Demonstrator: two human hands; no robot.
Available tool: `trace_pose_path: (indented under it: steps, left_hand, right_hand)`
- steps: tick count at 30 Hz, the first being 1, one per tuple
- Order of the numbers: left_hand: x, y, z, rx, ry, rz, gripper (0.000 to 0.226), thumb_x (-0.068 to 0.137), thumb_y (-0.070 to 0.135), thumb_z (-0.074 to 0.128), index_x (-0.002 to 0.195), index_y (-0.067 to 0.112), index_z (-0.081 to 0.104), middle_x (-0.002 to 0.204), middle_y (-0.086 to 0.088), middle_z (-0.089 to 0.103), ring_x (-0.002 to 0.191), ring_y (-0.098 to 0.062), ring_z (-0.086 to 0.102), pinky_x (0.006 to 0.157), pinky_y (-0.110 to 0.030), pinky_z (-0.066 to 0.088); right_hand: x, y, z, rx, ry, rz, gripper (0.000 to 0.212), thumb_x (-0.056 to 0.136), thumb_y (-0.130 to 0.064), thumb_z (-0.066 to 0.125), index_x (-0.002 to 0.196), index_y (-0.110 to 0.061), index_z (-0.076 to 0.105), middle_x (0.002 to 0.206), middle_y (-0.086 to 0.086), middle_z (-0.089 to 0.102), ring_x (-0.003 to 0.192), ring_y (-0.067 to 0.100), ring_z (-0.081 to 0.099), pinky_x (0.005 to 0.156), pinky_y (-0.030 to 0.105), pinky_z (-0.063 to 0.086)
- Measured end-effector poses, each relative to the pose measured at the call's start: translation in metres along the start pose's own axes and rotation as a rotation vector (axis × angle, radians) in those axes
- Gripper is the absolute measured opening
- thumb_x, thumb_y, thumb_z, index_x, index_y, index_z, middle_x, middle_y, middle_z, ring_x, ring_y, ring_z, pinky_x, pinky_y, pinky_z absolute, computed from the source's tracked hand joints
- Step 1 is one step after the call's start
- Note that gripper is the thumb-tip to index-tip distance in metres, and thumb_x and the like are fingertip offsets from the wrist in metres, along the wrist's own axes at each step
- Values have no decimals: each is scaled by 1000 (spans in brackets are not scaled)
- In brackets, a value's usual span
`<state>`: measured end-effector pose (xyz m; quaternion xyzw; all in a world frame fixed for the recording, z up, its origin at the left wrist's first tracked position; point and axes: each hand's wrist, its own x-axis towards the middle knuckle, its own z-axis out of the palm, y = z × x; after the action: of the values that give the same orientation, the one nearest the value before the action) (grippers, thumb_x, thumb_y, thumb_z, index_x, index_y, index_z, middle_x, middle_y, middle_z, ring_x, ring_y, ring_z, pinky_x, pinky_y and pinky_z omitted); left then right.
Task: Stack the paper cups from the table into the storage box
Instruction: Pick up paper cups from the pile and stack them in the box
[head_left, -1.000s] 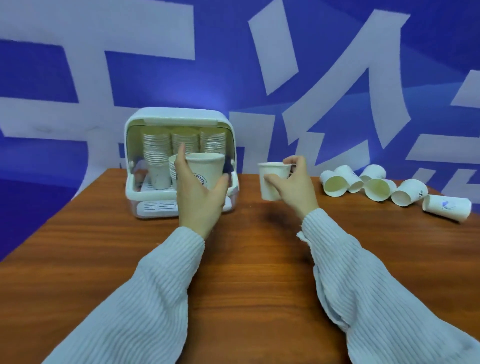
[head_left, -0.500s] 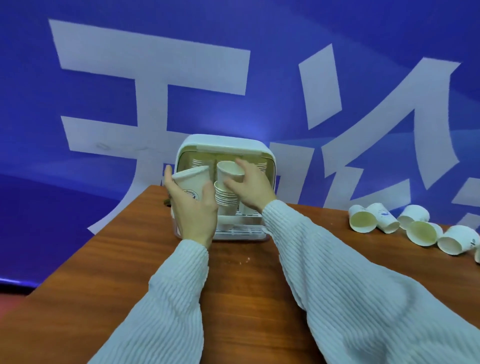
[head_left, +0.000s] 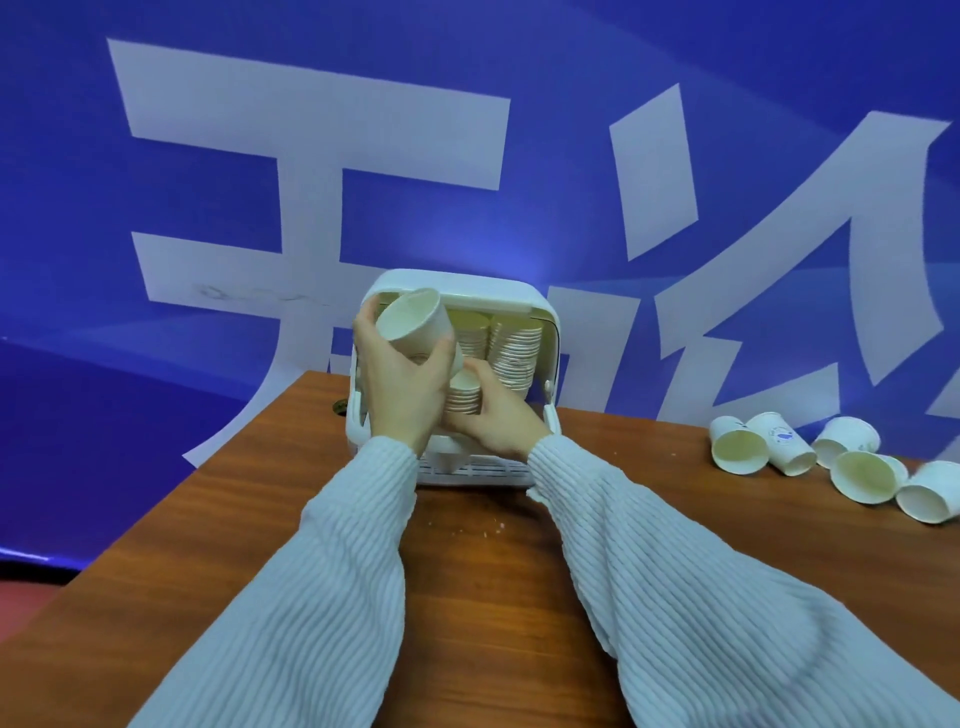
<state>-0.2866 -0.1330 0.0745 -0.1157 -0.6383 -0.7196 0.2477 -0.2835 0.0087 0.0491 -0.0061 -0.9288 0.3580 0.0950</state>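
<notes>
left hand (head_left: 400, 384) fingers clamped round tilted paper cup (head_left: 415, 325), mouth toward camera, just above short stack (head_left: 464, 396) in storage box (head_left: 540, 312); right hand (head_left: 498, 415) grips that stack, steadying.

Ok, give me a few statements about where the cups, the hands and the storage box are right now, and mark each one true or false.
1. The left hand holds a paper cup tilted, its mouth facing the camera. True.
2. The storage box is closed. False: its front is open and stacks of cups show inside.
3. The right hand is at a short stack inside the box. True.
4. The loose cups on the table stand upright. False: they lie on their sides.
5. The loose cups lie left of the box. False: they lie to its right.
</notes>
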Motion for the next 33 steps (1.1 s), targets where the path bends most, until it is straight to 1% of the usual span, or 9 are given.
trace_pose_path:
  steps: [3, 9, 12, 16, 21, 25, 28, 30, 33]
  left_hand:
    - [16, 4, 17, 187, -129, 58, 80, 84, 25, 79, 151, 20, 35, 145, -1, 42, 127, -14, 46, 103, -18, 39]
    - [30, -4, 23, 506, -277, 100, 67, 87, 30, 74, 146, 18, 44, 139, -9, 47, 129, -28, 50, 105, -35, 37]
    - [29, -4, 19, 643, -345, 140, 73, 88, 31, 72, 151, 21, 38, 144, -10, 43, 130, -31, 51, 106, -42, 40]
    - [26, -8, 13, 872, -413, 212, 80, 90, 50, 61, 158, 26, 28, 149, -10, 45, 131, -33, 51, 101, -49, 44]
    - [21, -28, 11, 986, -511, 201, 67, 101, 63, 18, 144, 26, 53, 151, -1, 52, 133, -31, 51, 104, -53, 39]
    - [22, -37, 16, 965, -543, 119, 61, 101, 52, 25, 152, 25, 46, 162, 3, 39, 143, -28, 42, 111, -52, 35]
    - [19, -34, 19, 991, -543, 118, 59, 100, 52, 28, 149, 25, 48, 162, 0, 37, 146, -29, 36, 114, -53, 31]
    - [11, -27, 19, 960, -428, 256, 60, 98, 56, 33, 145, 24, 51, 159, -4, 40, 147, -29, 32, 116, -54, 28]
    - [-18, -17, 35, 698, -227, 559, 51, 95, 46, 47, 134, 16, 60, 141, -7, 55, 136, -31, 43, 113, -50, 35]
  right_hand:
    - [-3, 0, 2, 15, 12, 20, 94, 68, -67, 75, 145, -46, 27, 139, -5, 63, 121, 23, 63, 105, 49, 51]
    - [-3, -3, 2, 1, 53, 79, 134, 65, -72, 77, 158, -44, -16, 153, 9, 52, 131, 36, 57, 108, 53, 47]
    - [-4, -4, 0, -31, 50, 91, 136, 72, -68, 77, 155, -41, -27, 159, 11, 43, 133, 38, 55, 108, 54, 47]
    - [-6, -1, 3, -78, 53, 85, 129, 73, -72, 70, 153, -46, -27, 158, 11, 46, 130, 39, 57, 107, 55, 48]
    - [-5, 2, 2, -127, 74, 79, 118, 86, -64, 65, 159, -38, -23, 145, 15, 59, 120, 39, 63, 103, 49, 49]
    - [0, 5, 6, -127, 78, 45, 121, 78, -61, 68, 157, -43, -23, 134, 10, 67, 114, 32, 67, 101, 47, 49]
    - [-2, 5, 5, 29, 93, -40, 129, 65, -59, 76, 154, -55, -17, 160, 2, 44, 140, 26, 50, 113, 54, 43]
    - [-14, 10, -5, 141, 128, -103, 124, 71, -48, 83, 158, -52, -7, 168, -4, 29, 152, 18, 31, 122, 46, 32]
    - [-50, 33, -28, 237, 258, -106, 94, 88, -34, 75, 159, -49, 15, 155, -11, 43, 144, 6, 40, 117, 35, 36]
